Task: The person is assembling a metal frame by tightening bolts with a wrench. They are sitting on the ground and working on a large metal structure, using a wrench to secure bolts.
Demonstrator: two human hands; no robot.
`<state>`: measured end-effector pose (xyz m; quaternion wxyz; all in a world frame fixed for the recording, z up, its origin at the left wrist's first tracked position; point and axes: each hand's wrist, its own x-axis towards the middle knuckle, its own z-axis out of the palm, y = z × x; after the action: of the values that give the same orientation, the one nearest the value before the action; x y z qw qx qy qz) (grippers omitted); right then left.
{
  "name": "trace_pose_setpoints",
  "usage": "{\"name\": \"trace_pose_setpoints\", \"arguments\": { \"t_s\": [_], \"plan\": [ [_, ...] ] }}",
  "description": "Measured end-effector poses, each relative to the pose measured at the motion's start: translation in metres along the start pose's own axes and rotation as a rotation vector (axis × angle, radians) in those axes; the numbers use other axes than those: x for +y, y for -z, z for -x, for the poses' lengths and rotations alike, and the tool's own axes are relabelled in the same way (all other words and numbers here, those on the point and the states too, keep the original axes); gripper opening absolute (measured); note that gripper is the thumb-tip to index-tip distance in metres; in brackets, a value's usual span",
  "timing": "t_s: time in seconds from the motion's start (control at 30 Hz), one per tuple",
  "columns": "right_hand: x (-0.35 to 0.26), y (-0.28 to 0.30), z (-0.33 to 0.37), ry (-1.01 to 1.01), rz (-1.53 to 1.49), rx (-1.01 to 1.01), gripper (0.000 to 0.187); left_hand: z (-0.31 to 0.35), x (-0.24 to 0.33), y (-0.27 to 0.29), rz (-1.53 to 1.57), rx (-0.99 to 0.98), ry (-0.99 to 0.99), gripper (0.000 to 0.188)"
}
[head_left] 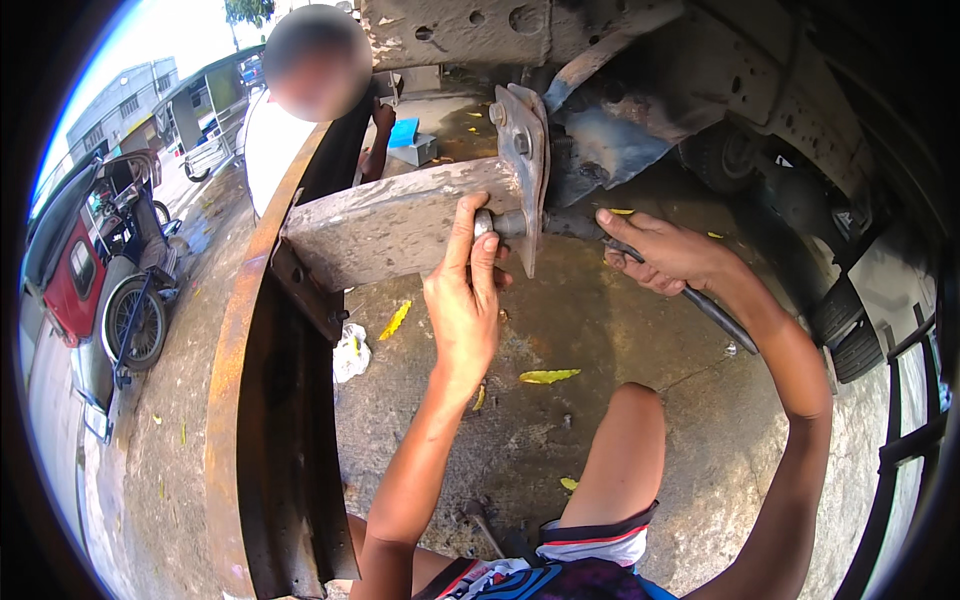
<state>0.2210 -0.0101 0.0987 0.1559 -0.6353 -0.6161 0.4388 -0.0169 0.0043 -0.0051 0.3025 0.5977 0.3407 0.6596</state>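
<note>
At frame centre the left hand pinches the bolt through the bracket plate; the right hand, just right (slightly farther), grips a dark wrench.

Off to your left a red motor tricycle is parked on the roadside, near another person standing past the rusty curved rim. Yellow leaves and a crumpled white rag lie on the stained concrete floor, and a blue box sits farther back.
</note>
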Motion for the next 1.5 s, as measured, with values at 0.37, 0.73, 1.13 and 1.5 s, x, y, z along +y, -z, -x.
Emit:
{"name": "trace_pose_setpoints", "arguments": {
  "t_s": [0.37,0.73,1.13,1.5],
  "plan": [
    [0.012,-0.036,0.022,0.619,0.881,0.861,0.032,-0.002,-0.007,0.0,-0.054,-0.047,-0.064,0.044],
    [0.003,-0.042,0.022,0.398,1.428,0.97,0.042,-0.001,-0.006,-0.002,-0.025,-0.014,-0.049,0.039],
    [0.014,-0.007,0.017,0.661,1.056,0.817,0.041,-0.003,-0.007,0.001,-0.03,-0.017,-0.054,0.041],
    [0.03,-0.022,0.012,1.044,1.62,1.438,0.036,-0.004,-0.008,0.004,-0.053,-0.029,-0.071,0.039]
  ]
}}
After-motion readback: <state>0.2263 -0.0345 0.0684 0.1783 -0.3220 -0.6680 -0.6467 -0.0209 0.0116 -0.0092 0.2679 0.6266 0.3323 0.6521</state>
